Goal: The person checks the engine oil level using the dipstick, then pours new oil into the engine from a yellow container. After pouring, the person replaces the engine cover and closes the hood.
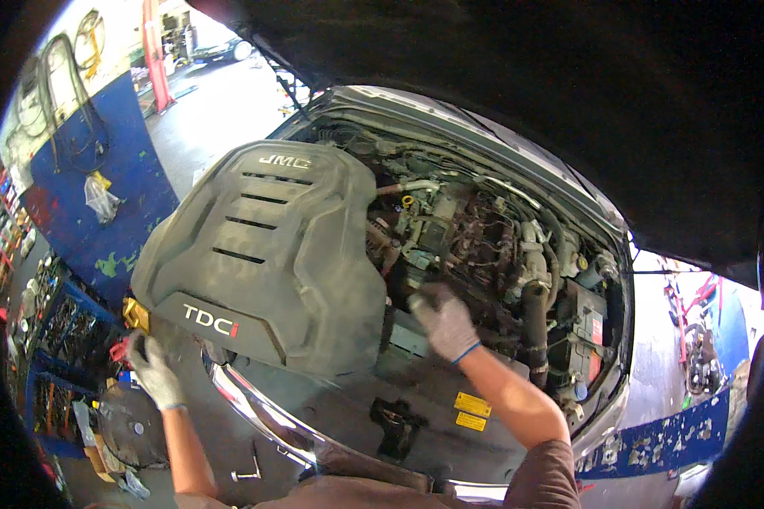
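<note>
Currently, gloved left hand (154,373) beside grey engine cover (267,246); gloved right hand (446,324) near exposed engine (482,237); finger closure, both: cannot tell.

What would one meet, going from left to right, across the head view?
Clear plastic bag on the blue panel → large dark engine cover → right gloved hand → box-shaped battery → dark metal assembly beyond the car.
</note>
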